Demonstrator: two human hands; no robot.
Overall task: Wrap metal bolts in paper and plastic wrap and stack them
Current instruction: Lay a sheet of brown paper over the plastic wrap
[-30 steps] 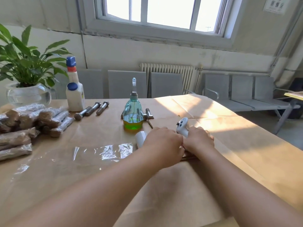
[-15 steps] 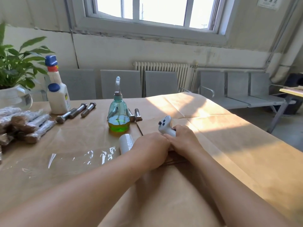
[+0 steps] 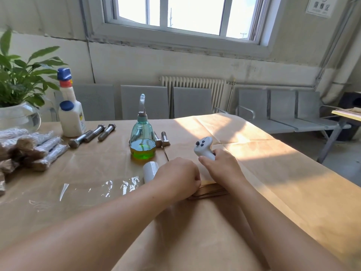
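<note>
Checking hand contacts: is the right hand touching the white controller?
Touching. The head view shows the right hand with fingers curled round the white controller handle, no gap.

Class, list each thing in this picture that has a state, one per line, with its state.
Left hand: curled, resting on the paper stack.
Right hand: grips the white controller.
Paper stack: flat, under both hands.
Plastic wrap roll: a sheet pulled out, lying flat.
Three bolts: bare, unwrapped.
Wrapped bolts: piled at the left.
Spray bottle: upright, part-filled with green liquid.
</note>
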